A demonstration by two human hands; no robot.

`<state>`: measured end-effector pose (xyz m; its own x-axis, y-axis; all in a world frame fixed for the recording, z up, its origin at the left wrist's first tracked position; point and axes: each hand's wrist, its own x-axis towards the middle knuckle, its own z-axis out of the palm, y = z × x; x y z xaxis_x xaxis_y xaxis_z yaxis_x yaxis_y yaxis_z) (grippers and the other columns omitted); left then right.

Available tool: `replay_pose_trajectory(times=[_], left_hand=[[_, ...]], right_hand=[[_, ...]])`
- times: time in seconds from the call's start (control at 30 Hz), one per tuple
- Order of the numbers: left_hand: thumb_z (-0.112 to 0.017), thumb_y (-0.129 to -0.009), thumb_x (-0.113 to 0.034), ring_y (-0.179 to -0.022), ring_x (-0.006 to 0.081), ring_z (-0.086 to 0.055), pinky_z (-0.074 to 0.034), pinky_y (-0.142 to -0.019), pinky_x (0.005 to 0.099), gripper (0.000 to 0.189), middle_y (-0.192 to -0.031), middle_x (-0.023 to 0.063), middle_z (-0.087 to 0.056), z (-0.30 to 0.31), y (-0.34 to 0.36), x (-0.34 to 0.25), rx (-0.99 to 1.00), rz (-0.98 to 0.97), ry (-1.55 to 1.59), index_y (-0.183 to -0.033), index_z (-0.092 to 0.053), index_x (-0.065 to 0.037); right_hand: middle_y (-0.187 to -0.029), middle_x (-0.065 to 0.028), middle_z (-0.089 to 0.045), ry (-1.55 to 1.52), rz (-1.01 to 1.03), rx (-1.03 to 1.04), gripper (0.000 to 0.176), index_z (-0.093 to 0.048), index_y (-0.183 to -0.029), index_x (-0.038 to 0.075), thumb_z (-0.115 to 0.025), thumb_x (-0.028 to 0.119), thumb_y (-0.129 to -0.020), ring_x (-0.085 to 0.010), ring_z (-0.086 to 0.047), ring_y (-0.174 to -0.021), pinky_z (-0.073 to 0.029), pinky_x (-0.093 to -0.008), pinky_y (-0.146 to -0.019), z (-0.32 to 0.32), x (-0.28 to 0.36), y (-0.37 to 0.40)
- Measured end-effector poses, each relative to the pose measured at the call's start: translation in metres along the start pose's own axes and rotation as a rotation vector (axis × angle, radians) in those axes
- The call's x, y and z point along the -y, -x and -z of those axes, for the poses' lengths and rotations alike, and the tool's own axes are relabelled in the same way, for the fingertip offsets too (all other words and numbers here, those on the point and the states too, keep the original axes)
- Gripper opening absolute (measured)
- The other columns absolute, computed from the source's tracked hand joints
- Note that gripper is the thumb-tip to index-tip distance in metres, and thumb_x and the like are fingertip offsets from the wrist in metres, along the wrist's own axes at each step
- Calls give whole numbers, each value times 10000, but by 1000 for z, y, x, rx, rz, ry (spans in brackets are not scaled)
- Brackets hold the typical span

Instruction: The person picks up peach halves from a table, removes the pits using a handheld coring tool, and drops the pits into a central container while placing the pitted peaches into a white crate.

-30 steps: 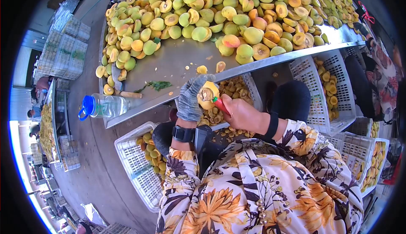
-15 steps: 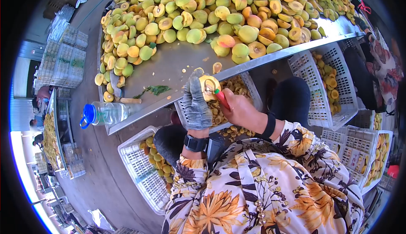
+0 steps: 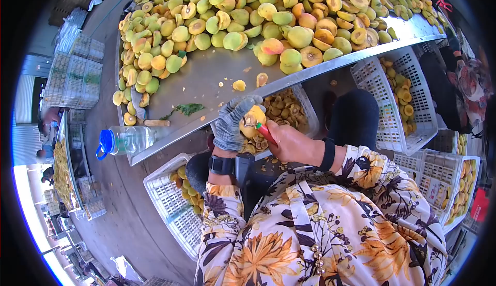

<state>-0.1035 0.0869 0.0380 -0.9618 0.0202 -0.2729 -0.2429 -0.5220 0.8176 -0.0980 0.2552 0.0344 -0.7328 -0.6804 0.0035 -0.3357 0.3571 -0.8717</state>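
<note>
My left hand [image 3: 231,123], in a grey knit glove, is closed around a halved yellow fruit [image 3: 251,121] just below the metal table's front edge [image 3: 217,122]. My right hand [image 3: 290,142], bare, grips a red-handled tool [image 3: 267,132] whose tip sits in the fruit's cut face. Both hands hover over a white crate [image 3: 302,105] filled with fruit pieces. A black watch is on my left wrist and a black band on my right.
A big pile of green and yellow fruit [image 3: 268,12] covers the table's far half. Two loose halves [image 3: 250,82] lie near the edge. A water bottle with a blue cap [image 3: 124,140] lies on the left edge. White crates [image 3: 170,208] [image 3: 398,100] stand beneath.
My left hand had straightened upright with the fruit raised, and it has now dropped and curled around the fruit again. The tool stays in the fruit. The view shifted slightly.
</note>
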Motion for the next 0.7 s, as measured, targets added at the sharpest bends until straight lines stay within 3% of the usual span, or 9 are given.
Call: replay_pose_trajectory(times=[0.03,0.17,0.23,0.4,0.5,0.53,0.57,0.63,0.7], left_hand=[[-598,-808,-193,-765,213,-611,-494,-738,302,242,-856,130,-628,5,-3,0,-4,-2,-3,-927,-612,18],[-573,-831,-257,-774,207,-608,-497,-766,310,316,-869,120,-625,15,-7,4,-1,-21,-69,-1002,-591,8],[-600,-828,-194,-789,179,-614,-499,-746,288,254,-895,96,-637,5,3,-1,-139,-99,101,-990,-617,0],[-636,-803,-137,-757,141,-604,-493,-729,254,204,-855,55,-644,0,5,11,-277,-173,38,-961,-640,-6],[-659,-784,-121,-733,145,-618,-512,-681,265,174,-850,73,-645,-1,1,16,-461,-327,-338,-918,-638,-12],[-659,-784,-121,-733,145,-618,-512,-681,265,174,-850,73,-645,1,-1,18,-462,-326,-334,-918,-638,-12],[-654,-785,-133,-726,157,-620,-513,-677,273,182,-838,82,-644,6,-3,22,-436,-311,-355,-915,-635,-8],[-649,-785,-145,-720,169,-621,-514,-673,282,190,-825,91,-643,18,-7,20,-413,-295,-377,-913,-631,-5],[-633,-782,-189,-711,203,-623,-516,-672,305,242,-798,114,-637,31,-9,12,-10,81,-104,-927,-616,4]], right_hand=[[-634,-254,-534,13,68,18,209,-409,-859,-53,-539,15,-710,-419,-555,-627,-426,-452,-518,0,0,-1],[-615,-244,-531,27,26,46,226,-429,-883,-35,-563,28,-712,-422,-555,-634,-427,-438,-528,6,-12,-15],[-626,-236,-545,114,63,80,201,-447,-862,-28,-575,40,-723,-408,-565,-636,-437,-435,-536,15,-6,-20],[-624,-217,-549,39,31,61,195,-462,-881,-15,-579,77,-755,-377,-569,-580,-439,-416,-519,1,-7,-13],[-631,-205,-551,-161,-171,132,197,-471,-904,-15,-572,81,-764,-356,-562,-550,-440,-405,-522,0,7,-13],[-633,-204,-551,-306,-315,229,193,-472,-900,-15,-568,82,-763,-349,-559,-545,-442,-404,-527,9,22,-14],[-636,-204,-550,-450,-459,327,190,-472,-897,-15,-565,82,-762,-342,-556,-540,-443,-403,-532,14,29,-15],[-634,-213,-550,-333,-341,240,195,-468,-891,-13,-571,84,-757,-356,-558,-549,-446,-403,-528,-4,11,-10],[-633,-222,-549,-220,-225,153,200,-463,-885,-11,-577,86,-751,-370,-561,-558,-448,-404,-525,-13,-3,-4]])
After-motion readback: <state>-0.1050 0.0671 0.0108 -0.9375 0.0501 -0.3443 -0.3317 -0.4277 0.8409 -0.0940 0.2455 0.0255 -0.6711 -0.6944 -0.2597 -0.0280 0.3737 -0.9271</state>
